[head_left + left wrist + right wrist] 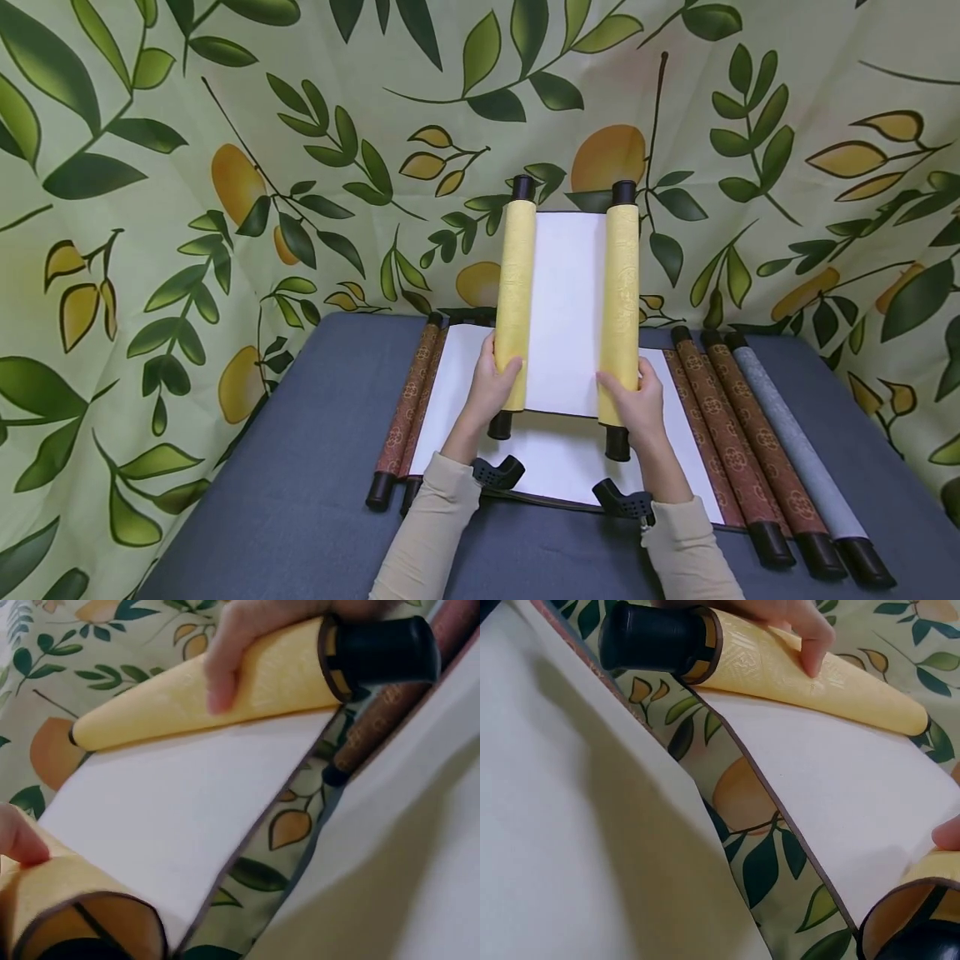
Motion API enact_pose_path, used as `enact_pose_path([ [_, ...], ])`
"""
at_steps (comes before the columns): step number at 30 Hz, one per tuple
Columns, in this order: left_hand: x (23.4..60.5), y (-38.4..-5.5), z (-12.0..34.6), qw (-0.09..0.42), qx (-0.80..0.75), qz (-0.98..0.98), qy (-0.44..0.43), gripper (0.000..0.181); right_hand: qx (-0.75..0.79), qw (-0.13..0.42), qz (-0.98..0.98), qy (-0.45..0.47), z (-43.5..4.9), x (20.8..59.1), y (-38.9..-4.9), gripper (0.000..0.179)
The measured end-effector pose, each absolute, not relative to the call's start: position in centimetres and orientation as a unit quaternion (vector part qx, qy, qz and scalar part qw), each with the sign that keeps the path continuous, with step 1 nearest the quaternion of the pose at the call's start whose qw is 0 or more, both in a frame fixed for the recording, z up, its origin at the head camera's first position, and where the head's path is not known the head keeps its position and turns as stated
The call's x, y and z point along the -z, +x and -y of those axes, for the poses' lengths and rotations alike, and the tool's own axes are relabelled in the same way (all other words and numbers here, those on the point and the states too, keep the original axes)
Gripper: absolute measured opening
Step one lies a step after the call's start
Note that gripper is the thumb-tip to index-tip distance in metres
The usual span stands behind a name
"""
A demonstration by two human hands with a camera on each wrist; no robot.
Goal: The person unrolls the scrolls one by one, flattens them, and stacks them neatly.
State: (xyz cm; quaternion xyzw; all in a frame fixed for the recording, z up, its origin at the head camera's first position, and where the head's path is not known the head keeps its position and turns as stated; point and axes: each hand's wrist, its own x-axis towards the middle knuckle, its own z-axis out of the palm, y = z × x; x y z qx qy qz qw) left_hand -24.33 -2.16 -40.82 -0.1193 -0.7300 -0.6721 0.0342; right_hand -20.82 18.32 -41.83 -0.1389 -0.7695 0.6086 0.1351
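Observation:
Both hands hold up a small scroll with a white sheet stretched between two yellow patterned rolls with black end knobs. My left hand grips the lower part of the left yellow roll, its thumb across the front. On the other side, my right hand grips the right yellow roll the same way, low down near the knob. The sheet's face is plain, with a thin dark border along its top and bottom ends. Below it, a larger white sheet lies spread on the table, partly covered by the hands and small scroll.
Brown patterned rolls with black knobs flank the large sheet on the left. Several more brown rolls line its right side, beside a grey-blue roll. Leaf-printed cloth hangs behind the dark blue table.

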Motion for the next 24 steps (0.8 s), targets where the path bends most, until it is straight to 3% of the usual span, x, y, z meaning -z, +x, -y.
enact_pose_path([
  [10,41.4,-24.4,1.8,0.130,0.611,0.778,-0.065,0.062,-0.592,0.098,0.792,-0.114,-18.8,41.4,-20.5,0.049],
  [18,41.6,-24.7,2.1,0.142,0.608,0.779,-0.064,0.080,-0.609,0.083,0.782,-0.109,-19.3,40.8,-20.3,0.054],
  [24,41.5,-24.9,2.4,0.149,0.610,0.775,-0.066,0.077,-0.613,0.102,0.775,-0.114,-19.0,41.3,-20.8,0.051],
])
